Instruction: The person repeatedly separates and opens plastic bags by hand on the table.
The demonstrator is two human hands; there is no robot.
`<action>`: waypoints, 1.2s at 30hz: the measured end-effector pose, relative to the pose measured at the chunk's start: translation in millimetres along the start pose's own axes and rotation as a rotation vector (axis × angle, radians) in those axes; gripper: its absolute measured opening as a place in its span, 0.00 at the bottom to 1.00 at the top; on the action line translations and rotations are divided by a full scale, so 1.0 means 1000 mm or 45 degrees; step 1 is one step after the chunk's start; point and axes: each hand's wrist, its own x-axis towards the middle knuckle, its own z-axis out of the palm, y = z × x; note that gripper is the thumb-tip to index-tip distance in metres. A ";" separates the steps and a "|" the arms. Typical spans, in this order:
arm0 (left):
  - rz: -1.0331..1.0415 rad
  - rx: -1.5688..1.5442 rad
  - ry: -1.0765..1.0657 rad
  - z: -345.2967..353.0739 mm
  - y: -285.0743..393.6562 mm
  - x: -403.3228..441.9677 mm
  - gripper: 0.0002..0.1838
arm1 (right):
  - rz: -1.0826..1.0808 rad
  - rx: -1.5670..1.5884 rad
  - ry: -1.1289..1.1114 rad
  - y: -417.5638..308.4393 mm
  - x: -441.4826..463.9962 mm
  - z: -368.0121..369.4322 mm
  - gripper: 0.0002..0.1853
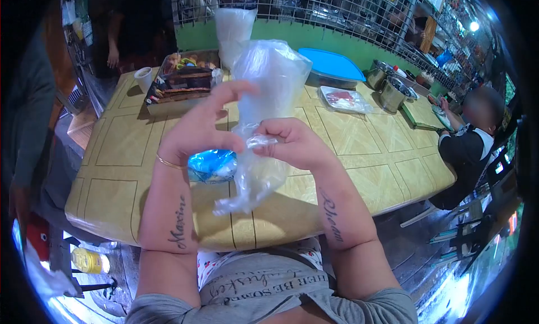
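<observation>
A clear plastic bag [269, 80], puffed up and upright, rises over the middle of the table. My right hand [295, 143] pinches its gathered neck between thumb and fingers, and the loose end hangs below toward the table's front edge. At the bag's left side, my left hand [205, 125] is held with thumb and fingers spread apart in a curve; its fingertips are slightly blurred. Whether the left thumb touches the plastic, I cannot tell. Below my left wrist lies a blue and white plastic package [212, 166], partly covered by the bag's hanging end.
Across the tiled-pattern table [359, 133] stand a white cup [144, 77], a filled tray [185, 77], another plastic bag [234, 29], a blue-lidded container [331, 65], a wrapped pack [343, 98] and metal pots [393, 94]. A person [471, 139] sits at the right end.
</observation>
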 end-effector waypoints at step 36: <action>-0.441 -1.254 0.375 0.022 -0.145 0.046 0.10 | 0.181 1.508 0.574 0.103 0.013 -0.060 0.23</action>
